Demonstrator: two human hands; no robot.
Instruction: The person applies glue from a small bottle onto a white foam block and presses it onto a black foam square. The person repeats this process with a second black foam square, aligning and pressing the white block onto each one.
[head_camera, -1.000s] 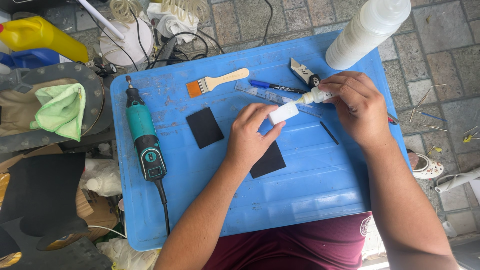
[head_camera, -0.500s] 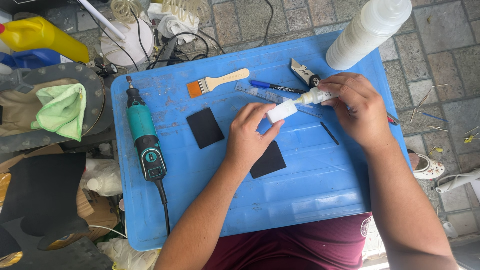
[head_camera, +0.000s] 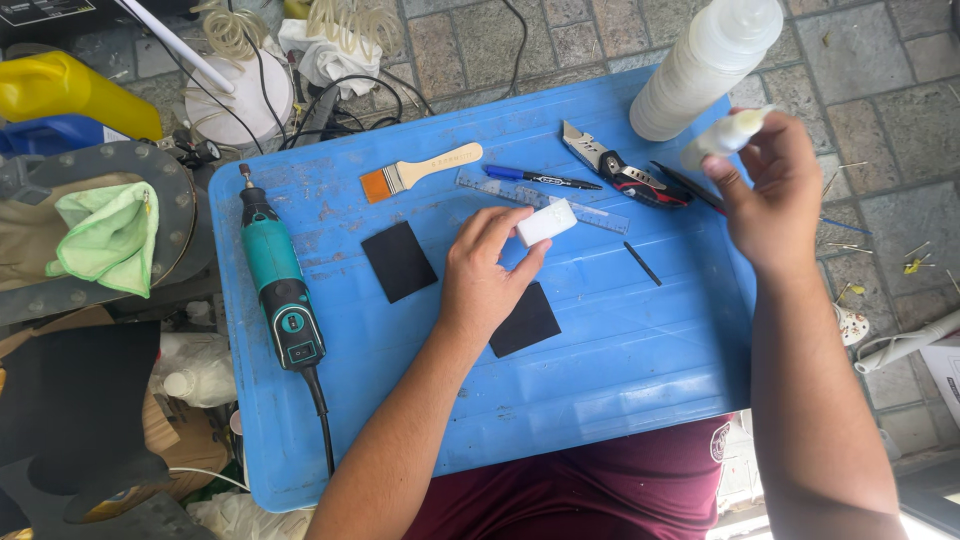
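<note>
On the blue plastic lid serving as a work surface, the left hand is pinching a small white block between its fingertips. The right hand, which was meeting the block a second ago, is lifting away to the far right, fingers wrapped around a small white glue bottle; application appears finished. A large white squeeze bottle is lying far right; a yellow jug is sitting far left. Two black squares are resting near the block.
</note>
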